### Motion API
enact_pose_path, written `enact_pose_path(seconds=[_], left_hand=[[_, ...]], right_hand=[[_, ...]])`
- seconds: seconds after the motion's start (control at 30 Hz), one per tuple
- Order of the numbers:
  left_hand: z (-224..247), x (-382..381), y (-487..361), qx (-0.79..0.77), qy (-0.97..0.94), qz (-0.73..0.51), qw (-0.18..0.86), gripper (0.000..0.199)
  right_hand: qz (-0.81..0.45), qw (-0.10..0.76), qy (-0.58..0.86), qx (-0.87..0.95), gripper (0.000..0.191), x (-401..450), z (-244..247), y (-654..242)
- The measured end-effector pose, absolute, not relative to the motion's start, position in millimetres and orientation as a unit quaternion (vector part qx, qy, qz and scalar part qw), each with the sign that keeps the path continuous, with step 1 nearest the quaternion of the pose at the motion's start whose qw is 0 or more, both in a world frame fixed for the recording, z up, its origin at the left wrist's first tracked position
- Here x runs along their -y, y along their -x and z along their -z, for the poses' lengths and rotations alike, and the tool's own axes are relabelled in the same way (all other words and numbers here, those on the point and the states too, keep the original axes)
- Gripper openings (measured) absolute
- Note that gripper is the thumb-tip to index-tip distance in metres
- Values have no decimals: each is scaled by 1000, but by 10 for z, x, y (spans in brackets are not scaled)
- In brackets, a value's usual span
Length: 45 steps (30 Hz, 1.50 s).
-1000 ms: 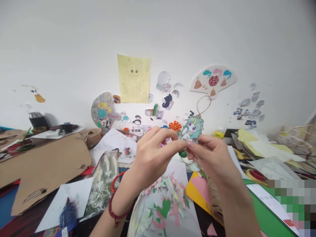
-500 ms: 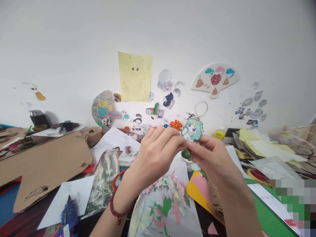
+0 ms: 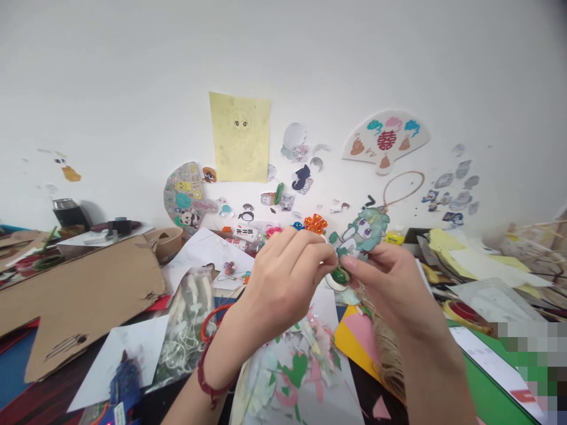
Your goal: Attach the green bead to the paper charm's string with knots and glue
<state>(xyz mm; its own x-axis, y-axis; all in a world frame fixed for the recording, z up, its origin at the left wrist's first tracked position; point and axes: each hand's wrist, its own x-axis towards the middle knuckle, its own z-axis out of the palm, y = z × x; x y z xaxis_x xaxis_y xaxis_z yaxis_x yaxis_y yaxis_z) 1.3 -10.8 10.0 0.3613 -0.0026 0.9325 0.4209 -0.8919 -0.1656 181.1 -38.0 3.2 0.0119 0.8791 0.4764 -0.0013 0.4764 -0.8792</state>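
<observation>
Head view. The cut-out figure (image 3: 367, 225) is raised in front of the wall, above the surface (image 3: 57, 392), tilted toward the right. Its upper part appears finished: coloured hair and face are visible, and a cord loop (image 3: 423, 179) extends from the top. Work appears concentrated at the lower end, where a green bead (image 3: 340, 275) sits between the hands. Whether the bead is fastened cannot be determined; fingers cover the joint. Any remaining work there is likewise unconfirmed.

Hands. The left hand (image 3: 286, 274) is curled, fingers bent and nearly closed, tips beside the bead; what they pinch, if anything, is hidden. The right hand (image 3: 392, 286) is closed in a pinch, thumb extended along the figure's lower part, apparently supporting it; its other fingertips are largely obscured.

Nearby stock: paper scraps (image 3: 295, 370) lie loose below the hands on a pale sheet. A twine bundle (image 3: 386, 354) lies beneath the right forearm. A clear bag (image 3: 186, 336) and a blue tool (image 3: 124, 386) lie on the left side.
</observation>
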Motion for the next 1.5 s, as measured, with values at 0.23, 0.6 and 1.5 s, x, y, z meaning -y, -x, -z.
enact_pose_path(seconds=[0.23,0.6,1.5], left_hand=[[-78,129,-37,113,808,562,137,8],[-70,133,-33,99,820,564,3,4],[-34,129,-67,131,797,589,36,15]], right_hand=[[-348,631,333,608,20,421,-53,-1828],[-257,646,356,624,21,443,-43,-1880],[-166,633,386,651,17,500,-122,-1752]])
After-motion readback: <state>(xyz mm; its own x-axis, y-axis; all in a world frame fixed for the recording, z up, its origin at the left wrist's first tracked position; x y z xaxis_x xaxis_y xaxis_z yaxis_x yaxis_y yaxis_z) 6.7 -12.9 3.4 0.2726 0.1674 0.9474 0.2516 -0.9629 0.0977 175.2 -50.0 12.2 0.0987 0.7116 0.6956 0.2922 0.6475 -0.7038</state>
